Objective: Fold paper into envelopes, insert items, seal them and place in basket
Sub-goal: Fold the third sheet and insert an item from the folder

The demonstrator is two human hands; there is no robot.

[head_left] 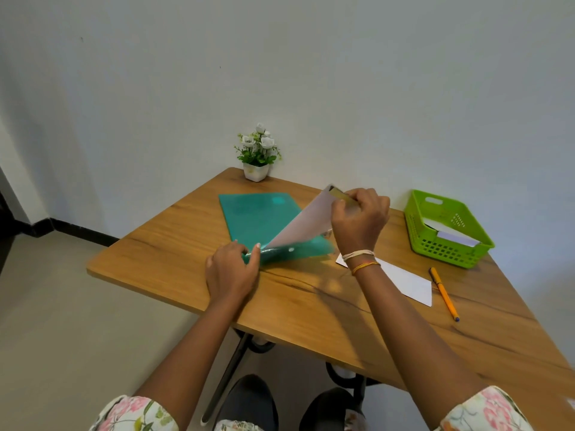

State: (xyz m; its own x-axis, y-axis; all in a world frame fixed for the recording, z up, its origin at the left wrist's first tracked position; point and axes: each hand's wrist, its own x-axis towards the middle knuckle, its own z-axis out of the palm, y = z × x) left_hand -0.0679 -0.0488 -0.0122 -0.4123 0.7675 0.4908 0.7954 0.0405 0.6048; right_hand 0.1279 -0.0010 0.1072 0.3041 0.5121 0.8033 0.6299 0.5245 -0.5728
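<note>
A teal plastic folder (pixel 253 217) lies on the wooden table (pixel 311 306). My left hand (pixel 231 270) pinches the folder's curled near flap at its front edge. My right hand (pixel 357 217) is raised above the folder and grips the top corner of a white paper sheet (pixel 303 227), which slants up out of the folder. A white folded envelope (pixel 407 283) lies flat on the table under my right wrist. The green basket (pixel 448 228) stands at the right with white paper inside.
An orange pen (pixel 443 293) lies to the right of the envelope. A small potted plant (pixel 258 154) stands at the table's far edge against the wall. The table's near left edge drops to the floor.
</note>
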